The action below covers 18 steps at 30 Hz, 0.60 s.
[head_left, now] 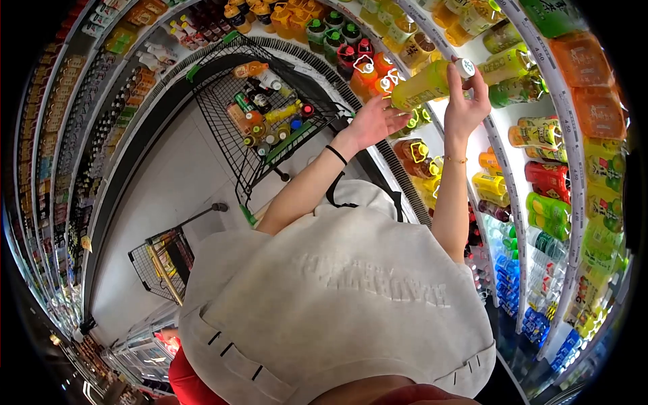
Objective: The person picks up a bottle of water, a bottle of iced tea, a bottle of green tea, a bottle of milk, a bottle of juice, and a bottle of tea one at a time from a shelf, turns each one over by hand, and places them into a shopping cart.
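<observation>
Right grip clamped on smooth yellowish bottle near round white cap; left grip apart, by base.

"4.50" on price tags along shelf edge, embossed lettering on shirt (too faint to read)

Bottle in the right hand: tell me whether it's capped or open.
Capped: a white cap covers the top of the bottle, which the right hand grips there. Whether it is screwed tight, I cannot tell.
</observation>
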{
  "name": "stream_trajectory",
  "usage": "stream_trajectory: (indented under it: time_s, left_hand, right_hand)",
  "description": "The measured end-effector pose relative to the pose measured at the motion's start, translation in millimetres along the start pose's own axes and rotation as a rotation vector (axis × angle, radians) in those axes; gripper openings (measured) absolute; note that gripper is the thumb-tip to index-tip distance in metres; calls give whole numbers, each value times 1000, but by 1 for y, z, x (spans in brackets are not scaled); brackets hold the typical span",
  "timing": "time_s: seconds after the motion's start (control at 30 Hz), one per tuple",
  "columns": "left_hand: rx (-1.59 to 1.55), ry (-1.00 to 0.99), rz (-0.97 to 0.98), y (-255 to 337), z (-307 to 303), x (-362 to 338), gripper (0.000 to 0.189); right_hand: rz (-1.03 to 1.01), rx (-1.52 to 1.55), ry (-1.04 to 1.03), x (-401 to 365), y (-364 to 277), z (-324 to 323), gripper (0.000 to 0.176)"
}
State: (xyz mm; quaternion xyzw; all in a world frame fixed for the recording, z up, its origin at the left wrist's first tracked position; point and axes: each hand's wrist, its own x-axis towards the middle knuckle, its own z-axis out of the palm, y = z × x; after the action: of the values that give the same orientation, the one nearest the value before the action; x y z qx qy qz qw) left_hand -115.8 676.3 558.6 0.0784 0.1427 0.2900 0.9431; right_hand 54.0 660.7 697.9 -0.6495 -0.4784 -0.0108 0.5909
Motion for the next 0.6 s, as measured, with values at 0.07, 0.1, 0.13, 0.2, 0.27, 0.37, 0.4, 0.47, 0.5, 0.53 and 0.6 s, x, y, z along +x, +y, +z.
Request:
stream_trajectory:
  time_s: [0.07,0.1,0.13,0.2,0.27,0.37,0.4,0.47,0.5,0.53,0.6]
  left_hand:
    - [-26,15,-10,-3,-4,-26,57]
    - [-47,-10,-6,-4,-7,-36,57]
    - [-68,-34,-5,-5,-8,-46,57]
    - [-51,9,39,-10,-14,-62,57]
    - [-41,100,113,-16,-16,-76,57]
    - [-99,135,140,-25,-12,-94,55]
    - [-114,155,151,-28,-12,-99,54]
    - [-115,166,172,-38,-18,-109,52]
    - [-116,129,177,-40,-17,-116,52]
    - [-114,95,183,-43,-15,-123,52]
    - [-81,100,185,-49,-5,-136,53]
  right_hand:
    - [177,239,-75,-19,-6,6,36]
    - [231,278,-146,-26,-5,7,35]
    - [235,284,-157,-30,-3,11,35]
    - [155,321,-173,-36,-7,20,35]
    - [268,471,-196,-38,-19,20,35]
    - [367,501,-339,-36,-25,14,32]
    - [370,499,-343,-34,-27,12,32]
    - [417,567,-417,-32,-27,6,31]
    - [419,572,-450,-33,-24,5,31]
    - [425,574,-455,-33,-22,5,31]
    - [493,652,-512,-32,-20,2,31]
